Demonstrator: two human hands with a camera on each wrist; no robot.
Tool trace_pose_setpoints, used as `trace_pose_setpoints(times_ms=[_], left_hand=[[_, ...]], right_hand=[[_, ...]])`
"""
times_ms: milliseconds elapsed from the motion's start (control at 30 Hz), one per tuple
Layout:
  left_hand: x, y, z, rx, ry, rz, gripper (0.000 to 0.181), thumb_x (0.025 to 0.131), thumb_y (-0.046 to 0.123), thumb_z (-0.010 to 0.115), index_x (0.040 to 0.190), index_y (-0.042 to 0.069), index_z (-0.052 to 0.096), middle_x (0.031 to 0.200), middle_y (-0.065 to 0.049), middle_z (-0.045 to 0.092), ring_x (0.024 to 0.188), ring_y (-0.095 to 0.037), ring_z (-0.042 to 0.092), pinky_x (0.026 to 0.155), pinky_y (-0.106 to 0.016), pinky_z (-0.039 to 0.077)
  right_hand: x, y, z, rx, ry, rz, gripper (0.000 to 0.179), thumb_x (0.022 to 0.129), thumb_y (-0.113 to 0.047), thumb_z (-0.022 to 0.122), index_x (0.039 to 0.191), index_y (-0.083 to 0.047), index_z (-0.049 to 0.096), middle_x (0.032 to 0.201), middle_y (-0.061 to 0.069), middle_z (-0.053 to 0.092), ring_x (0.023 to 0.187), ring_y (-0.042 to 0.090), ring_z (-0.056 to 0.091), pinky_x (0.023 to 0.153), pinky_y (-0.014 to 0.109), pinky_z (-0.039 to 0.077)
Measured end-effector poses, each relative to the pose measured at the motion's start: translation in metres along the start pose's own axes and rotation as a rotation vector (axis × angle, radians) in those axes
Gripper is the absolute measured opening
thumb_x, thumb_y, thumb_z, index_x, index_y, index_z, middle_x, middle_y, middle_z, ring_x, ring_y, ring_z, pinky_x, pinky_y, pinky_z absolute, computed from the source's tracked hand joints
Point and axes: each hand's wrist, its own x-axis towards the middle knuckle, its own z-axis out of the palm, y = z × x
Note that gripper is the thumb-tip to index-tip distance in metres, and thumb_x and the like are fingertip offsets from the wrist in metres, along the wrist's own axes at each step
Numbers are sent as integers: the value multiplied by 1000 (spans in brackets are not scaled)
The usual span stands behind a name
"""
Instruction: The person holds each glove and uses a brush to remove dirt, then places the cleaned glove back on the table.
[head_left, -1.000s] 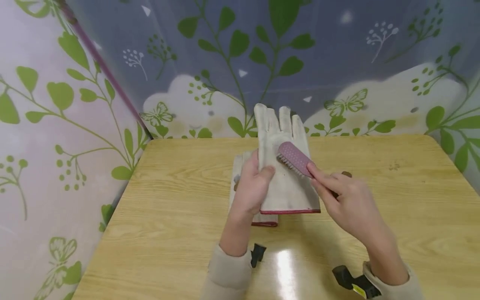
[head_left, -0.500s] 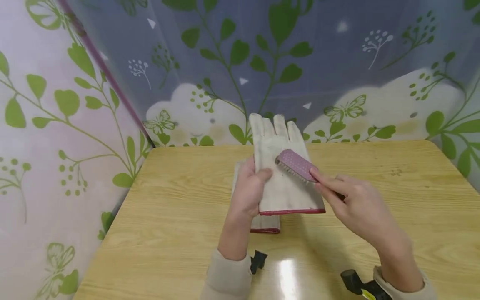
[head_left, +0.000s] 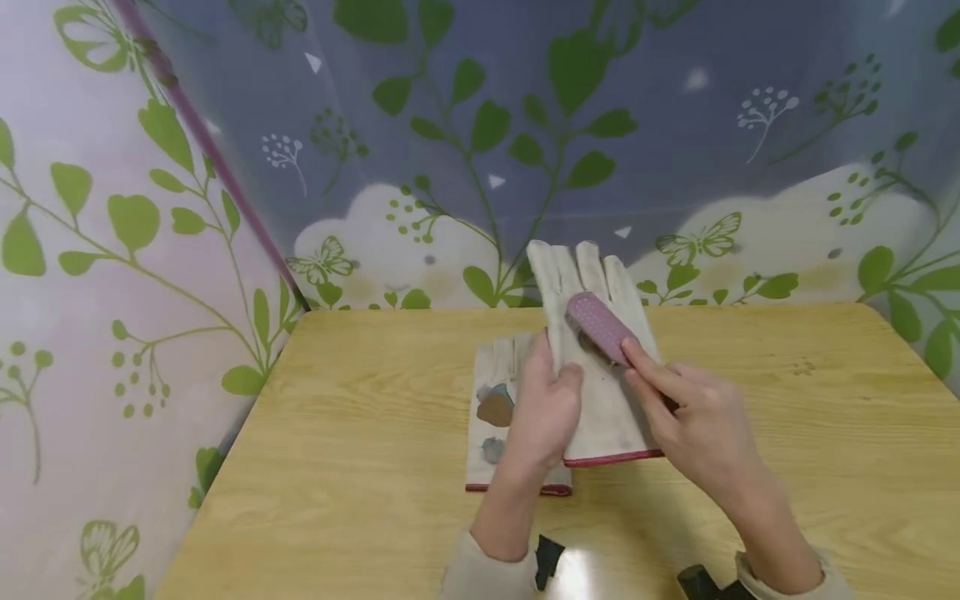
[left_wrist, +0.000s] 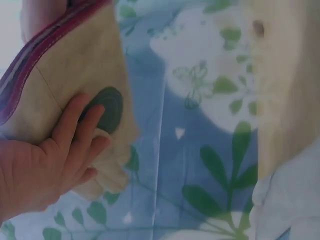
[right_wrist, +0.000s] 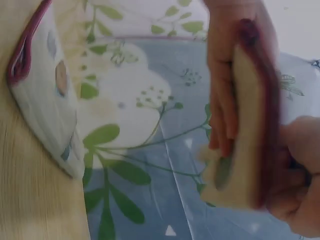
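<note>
Currently, left hand clamped on a raised white glove, right hand gripping a purple brush over its face, second glove left on table.

Your head view: evenly lit, white glare and soft shadow on your yellow wood-grain surface | left-wrist view: hazy, upper-left corner washed out | right-wrist view: red-hemmed cream cloth glove motion-blurred
</note>
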Motion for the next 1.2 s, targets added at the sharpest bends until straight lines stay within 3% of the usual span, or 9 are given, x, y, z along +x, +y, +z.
trace_pose_setpoints(times_ms=[200,300,467,567,667,800,933,1067,1200], left_hand=[[5,2,-13,-116,89,-54,51,93,-5,41,144,-1,40,125,-18,60,107,-27,63,92,-38,53],[11,3,-8,-118,50,-133,51,93,-2,47,143,2,44,122,-14,61,103,-23,63,90,-37,54],[13,3,1,-227,25,-216,59,92,0,55,148,8,40,129,-11,58,112,-23,59,95,-39,51],[12,1,4,-313,49,-204,60,93,-2,53,150,10,35,135,-13,55,119,-26,57,100,-41,49],[8,-2,11,-305,61,-132,61,95,-3,48,152,13,30,140,-12,51,125,-28,55,102,-43,47],[6,-7,20,-170,38,15,65,97,-5,39,155,18,20,149,-5,43,133,-21,48,107,-39,43],[5,-12,23,-156,87,85,69,96,-7,36,156,18,16,155,-1,33,141,-16,36,114,-36,34],[9,-15,18,-253,178,68,68,93,-10,37,155,15,24,153,-4,38,140,-22,38,113,-40,36],[13,-16,14,-325,175,-3,69,92,-12,37,155,14,24,151,-6,38,138,-25,40,112,-41,37]], right_hand=[[1,-3,-7,68,-101,55,47,76,6,77,121,-7,71,70,1,64,50,-1,31,44,14,28],[3,4,-15,180,-53,228,41,86,2,71,125,-9,69,89,6,74,52,-2,40,46,12,32],[4,9,-39,357,26,474,34,96,-7,62,129,-12,67,104,-12,72,63,0,55,54,12,43],[-2,0,-51,264,-67,427,35,96,-9,63,131,-15,66,100,-2,72,50,2,43,45,16,37],[-7,-14,-41,94,-112,282,37,94,-9,66,130,-12,66,89,12,72,47,4,32,40,22,29],[-1,-19,-5,-70,17,151,37,91,-5,68,128,-4,66,67,13,64,47,7,35,41,24,30],[1,-16,8,-16,10,183,37,90,-2,68,127,-4,67,57,5,53,47,5,31,41,23,28],[-3,-20,-8,31,-182,224,39,91,-4,67,130,-3,64,68,2,61,51,4,31,45,22,32],[-4,-24,-29,-21,-336,285,41,94,-10,65,135,-10,62,82,3,67,54,5,34,50,24,34]])
